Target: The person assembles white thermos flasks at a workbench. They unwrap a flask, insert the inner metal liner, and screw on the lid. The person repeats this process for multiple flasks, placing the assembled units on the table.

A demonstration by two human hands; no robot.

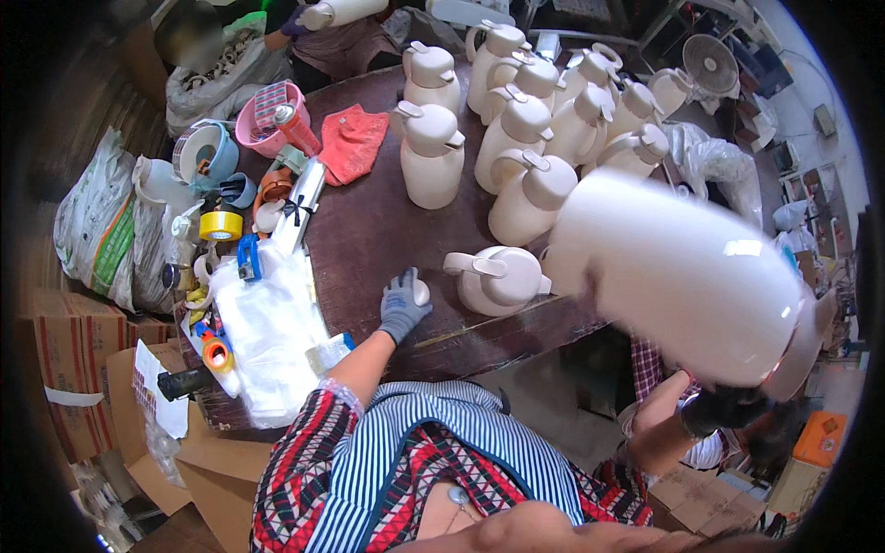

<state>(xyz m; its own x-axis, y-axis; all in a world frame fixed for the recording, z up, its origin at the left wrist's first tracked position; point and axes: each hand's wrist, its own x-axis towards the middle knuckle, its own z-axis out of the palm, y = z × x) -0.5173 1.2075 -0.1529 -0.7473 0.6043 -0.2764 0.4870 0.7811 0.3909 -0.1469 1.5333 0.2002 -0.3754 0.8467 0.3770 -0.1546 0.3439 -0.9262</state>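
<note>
Currently, the right hand (724, 410), in a dark glove, supports a raised white jug (687, 276) at its lower right end. The grip is closed on that end; the exact finger placement is obscured by blur and shadow. The raised white jug is tilted nearly horizontal, clear of the table (364, 235), at the right of the view.

The left hand (402, 309), in a grey glove, is positioned at the near part of the table. A small white round piece (421, 292) sits between its thumb and fingers; whether the fingers press on it cannot be determined.

Just right of the left hand, a single lidded jug (498, 279) stands near the table edge, its handle directed left. Beyond it, a group of white jugs (521, 124) stands upright toward the far right side.

On the left side of the table lie clear plastic bags (267, 323), a blue tape dispenser (249, 258) and a yellow tape roll (221, 226). A red cloth (353, 146) lies beside a pink basket (247, 126). At the far edge, a co-worker's gloved hand (294, 21) holds another white jug (350, 10).
</note>
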